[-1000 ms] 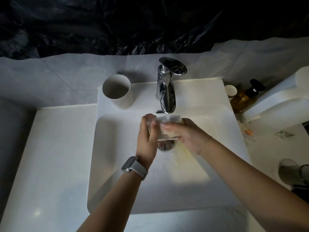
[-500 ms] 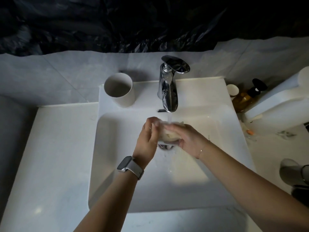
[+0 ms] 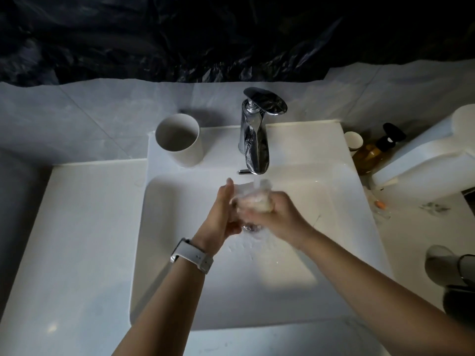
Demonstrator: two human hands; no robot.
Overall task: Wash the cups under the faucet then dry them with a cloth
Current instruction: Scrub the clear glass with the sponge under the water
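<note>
Crumpled black plastic sheeting (image 3: 180,34) covers the upper wall, above a band of pale grey marbled tiles (image 3: 77,114). Below it lies a white surface (image 3: 64,240), dim and bluish, holding a rectangular white basin (image 3: 359,201). A patch of warmer light (image 3: 288,281) falls on the basin's floor.
</note>
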